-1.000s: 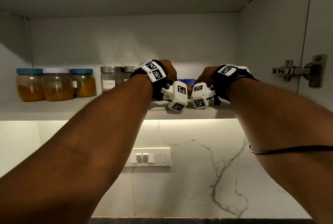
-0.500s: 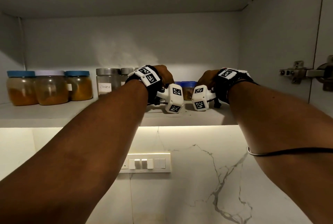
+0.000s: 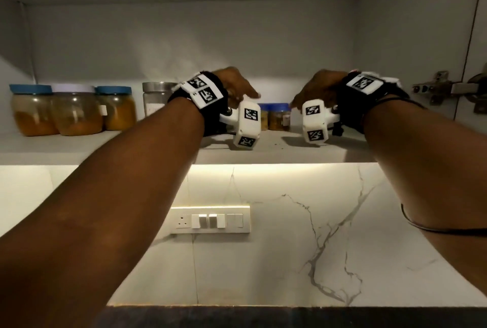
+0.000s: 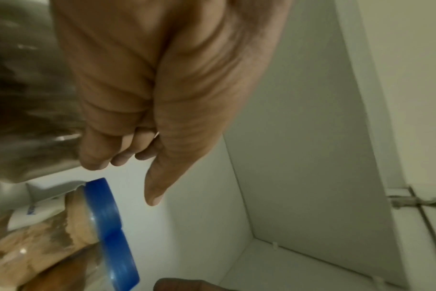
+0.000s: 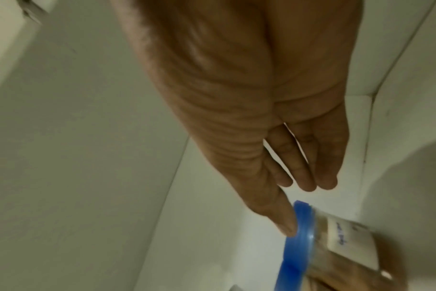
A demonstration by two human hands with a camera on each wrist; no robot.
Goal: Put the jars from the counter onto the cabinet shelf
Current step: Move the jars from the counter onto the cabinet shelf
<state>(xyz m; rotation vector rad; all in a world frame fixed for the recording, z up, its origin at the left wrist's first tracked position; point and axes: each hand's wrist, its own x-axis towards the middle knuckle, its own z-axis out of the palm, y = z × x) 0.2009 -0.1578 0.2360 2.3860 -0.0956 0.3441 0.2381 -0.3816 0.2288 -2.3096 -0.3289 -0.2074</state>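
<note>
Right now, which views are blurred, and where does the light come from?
Head view: sharp; a bright strip glows under the shelf, the cabinet interior is dim. Left wrist view: the jars at left are smeared. Right wrist view: the blue-lidded jar is soft, its label unreadable.

Both arms reach up to the cabinet shelf (image 3: 276, 155) at mid-frame. The left hand (image 3: 234, 85) and right hand (image 3: 320, 87) hover apart with fingers loosely extended, and two small blue-lidded jars (image 3: 275, 116) stand between them at the back. At the left of the frame stand three larger jars (image 3: 73, 111), beside a steel-lidded jar (image 3: 155, 98). A switch plate (image 3: 210, 219) sits lower centre on the marble wall (image 3: 290, 235).
</note>
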